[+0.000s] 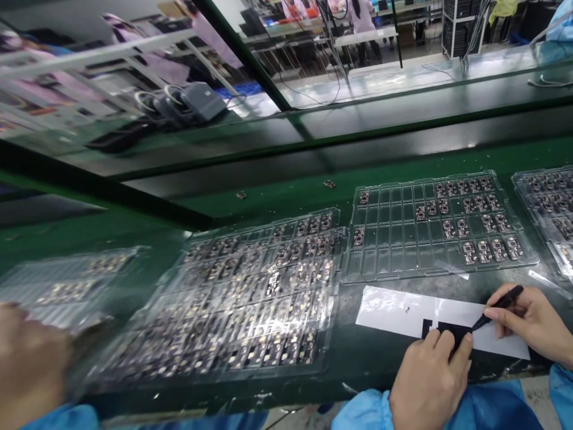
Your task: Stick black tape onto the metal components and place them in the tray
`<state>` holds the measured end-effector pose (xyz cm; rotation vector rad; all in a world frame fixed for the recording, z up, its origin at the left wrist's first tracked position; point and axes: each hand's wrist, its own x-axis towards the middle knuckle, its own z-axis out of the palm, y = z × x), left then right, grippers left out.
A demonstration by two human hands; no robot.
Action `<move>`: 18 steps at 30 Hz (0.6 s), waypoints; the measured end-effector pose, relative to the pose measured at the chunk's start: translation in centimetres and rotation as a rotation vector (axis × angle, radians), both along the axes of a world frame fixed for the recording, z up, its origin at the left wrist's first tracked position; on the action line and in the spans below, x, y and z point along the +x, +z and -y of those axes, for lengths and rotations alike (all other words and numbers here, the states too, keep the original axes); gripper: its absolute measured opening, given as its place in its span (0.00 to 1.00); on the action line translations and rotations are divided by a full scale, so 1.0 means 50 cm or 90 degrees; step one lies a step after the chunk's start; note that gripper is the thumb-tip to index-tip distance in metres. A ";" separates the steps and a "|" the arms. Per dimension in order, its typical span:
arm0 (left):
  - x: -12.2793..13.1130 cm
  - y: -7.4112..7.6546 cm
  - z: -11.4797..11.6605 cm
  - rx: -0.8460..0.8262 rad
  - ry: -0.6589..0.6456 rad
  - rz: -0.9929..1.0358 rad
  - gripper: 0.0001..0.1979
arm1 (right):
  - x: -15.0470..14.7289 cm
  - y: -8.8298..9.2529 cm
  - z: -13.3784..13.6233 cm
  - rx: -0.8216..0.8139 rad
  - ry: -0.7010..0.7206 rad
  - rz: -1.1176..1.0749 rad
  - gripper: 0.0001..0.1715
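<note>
My left hand (430,376) presses down on a black strip (454,334) lying on a white paper sheet (430,319). My right hand (528,322) grips black tweezers (499,307), their tips at the strip's right end. Just above the paper lies a clear plastic tray (430,276) with small circuit boards in some of its cells. Some cells hold no board. At the far left, a blurred hand (31,364) in a blue sleeve belongs to another person. It is next to a second, fuller tray of boards (264,226).
The green workbench (286,203) carries more clear trays (546,209) (67,286) and a few loose boards (329,184). A glass panel (286,119) stands along the back, showing reflections. Beyond it, people in pink work at tables (358,24).
</note>
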<state>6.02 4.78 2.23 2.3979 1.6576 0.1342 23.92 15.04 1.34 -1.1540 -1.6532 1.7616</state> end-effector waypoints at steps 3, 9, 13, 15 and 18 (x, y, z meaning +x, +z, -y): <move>0.000 0.000 0.001 0.001 0.002 0.000 0.17 | 0.001 0.003 -0.002 0.008 0.001 0.005 0.16; 0.002 0.002 0.003 -0.001 0.010 0.014 0.16 | 0.008 0.006 -0.006 0.004 0.001 0.009 0.16; -0.009 0.009 -0.006 -0.056 0.058 0.113 0.15 | 0.012 -0.001 -0.008 -0.030 -0.055 -0.031 0.16; -0.015 0.017 -0.019 -0.126 0.128 0.257 0.13 | 0.011 -0.005 -0.009 -0.058 -0.079 -0.077 0.15; -0.017 0.025 -0.043 -0.247 0.262 0.486 0.11 | 0.005 -0.009 -0.010 -0.105 -0.102 -0.144 0.16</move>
